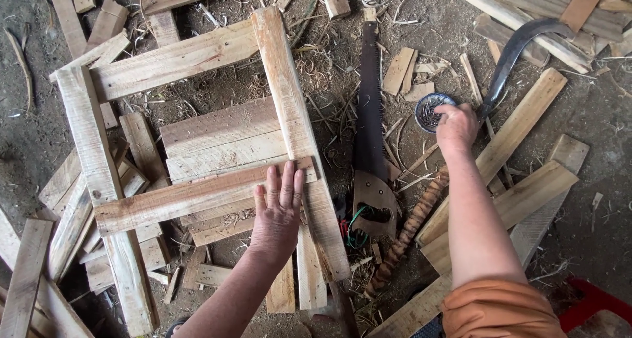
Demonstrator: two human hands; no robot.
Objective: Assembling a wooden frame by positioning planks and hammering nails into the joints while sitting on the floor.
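A small round tin (431,111) of nails sits on the dirt floor (592,114) at far right. The right hand (455,126) dips into it, fingers bunched (whether on a nail cannot be told). One handsaw (370,140) lies beside it. The left hand (280,209) presses flat, fingers spread, on one wooden crosspiece (191,196) of the frame.
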